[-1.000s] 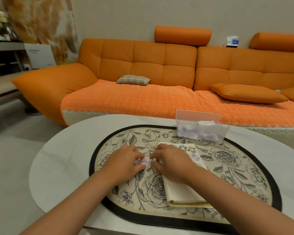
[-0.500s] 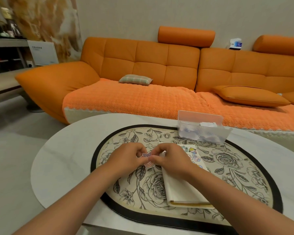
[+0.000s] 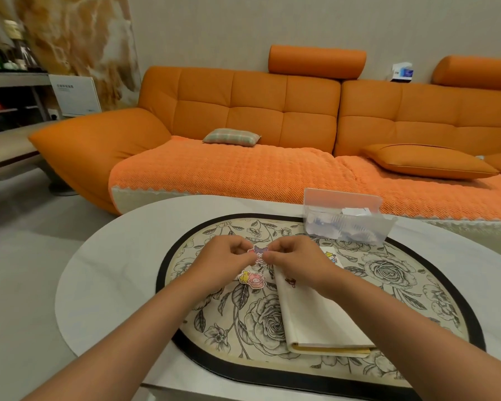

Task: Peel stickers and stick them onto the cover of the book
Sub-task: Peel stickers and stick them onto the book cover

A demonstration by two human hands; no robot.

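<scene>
Both hands meet over the far middle of the floral mat (image 3: pixel 388 273). The left hand (image 3: pixel 224 266) and the right hand (image 3: pixel 300 263) each pinch one side of a small purple sticker (image 3: pixel 259 252) between thumb and forefinger, with the other fingers curled in. Just below it, a pink and yellow sticker (image 3: pixel 253 279) lies flat on the mat. The closed cream book (image 3: pixel 315 314) lies beside that, reaching toward the mat's near edge, with a yellow and blue sticker (image 3: pixel 331 257) at the far end of its cover. A clear plastic box (image 3: pixel 347 224) stands at the mat's far right edge on the white table (image 3: pixel 113 270).
</scene>
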